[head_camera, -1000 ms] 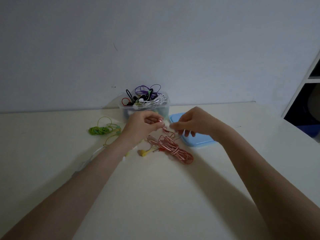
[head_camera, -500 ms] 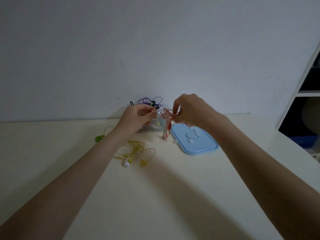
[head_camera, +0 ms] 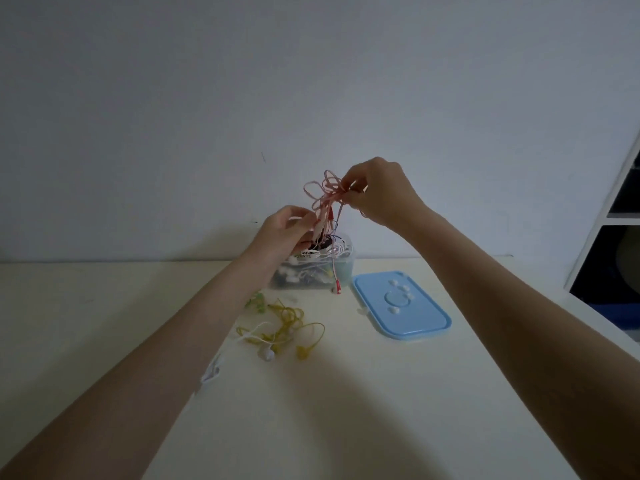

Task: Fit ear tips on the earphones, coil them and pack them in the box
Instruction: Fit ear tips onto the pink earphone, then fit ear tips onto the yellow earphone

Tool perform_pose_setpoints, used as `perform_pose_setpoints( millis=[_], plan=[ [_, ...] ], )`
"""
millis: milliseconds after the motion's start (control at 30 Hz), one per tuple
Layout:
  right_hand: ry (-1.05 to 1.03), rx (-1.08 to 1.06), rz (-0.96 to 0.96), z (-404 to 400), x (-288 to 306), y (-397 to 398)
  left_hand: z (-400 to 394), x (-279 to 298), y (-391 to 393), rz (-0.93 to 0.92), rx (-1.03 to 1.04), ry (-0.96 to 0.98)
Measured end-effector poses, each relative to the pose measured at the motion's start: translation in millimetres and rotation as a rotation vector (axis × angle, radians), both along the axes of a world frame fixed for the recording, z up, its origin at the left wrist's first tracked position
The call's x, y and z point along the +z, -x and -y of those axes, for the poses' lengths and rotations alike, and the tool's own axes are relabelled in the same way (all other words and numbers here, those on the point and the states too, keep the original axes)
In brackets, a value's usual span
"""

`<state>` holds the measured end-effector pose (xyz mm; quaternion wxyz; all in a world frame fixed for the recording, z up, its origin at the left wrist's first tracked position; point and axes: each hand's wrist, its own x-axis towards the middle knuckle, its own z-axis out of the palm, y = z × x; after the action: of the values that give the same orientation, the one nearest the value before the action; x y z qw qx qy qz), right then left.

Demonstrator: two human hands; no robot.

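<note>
Raised since a moment ago: pink earphones [head_camera: 327,199], pinched by right hand [head_camera: 379,195] above left hand [head_camera: 289,230], over the box [head_camera: 341,271]. On desk [head_camera: 346,410]: blue lid [head_camera: 415,317], yellow earphones [head_camera: 287,323]; my left forearm hides green earphones [head_camera: 256,303].

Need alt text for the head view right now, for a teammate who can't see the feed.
Both hands hold a red-and-white earphone cable up above an open clear box of tangled earphones: the right hand pinches its loops, the left hand grips lower strands. Yellow earphones and a blue lid lie on the table.
</note>
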<state>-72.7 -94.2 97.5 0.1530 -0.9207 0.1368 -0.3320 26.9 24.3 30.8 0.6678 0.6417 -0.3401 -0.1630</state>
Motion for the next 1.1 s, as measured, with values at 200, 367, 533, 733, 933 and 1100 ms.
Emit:
perform_pose_setpoints(
  millis=[200, 367, 533, 733, 933, 1100],
  plan=[
    [0.062, -0.042, 0.157, 0, 32, -38, 9, 35, -16, -0.011, 0.018, 0.083],
    [0.058, -0.073, 0.135, 4, 43, -67, 17, 51, -40, 0.044, 0.11, 0.075],
    [0.076, -0.08, -0.259, 18, -1, -86, 19, 20, -63, 0.289, 0.171, -0.338],
    [0.067, 0.018, -0.351, 32, -59, -101, 13, -6, -71, 0.543, 0.275, -0.496],
    [0.086, -0.001, -0.413, 36, -77, -123, 15, -19, -79, 0.97, 0.119, -0.602],
    [0.006, 0.022, -0.475, 45, -71, -127, 25, -26, -91, 0.875, 0.068, -0.858]
  ],
)
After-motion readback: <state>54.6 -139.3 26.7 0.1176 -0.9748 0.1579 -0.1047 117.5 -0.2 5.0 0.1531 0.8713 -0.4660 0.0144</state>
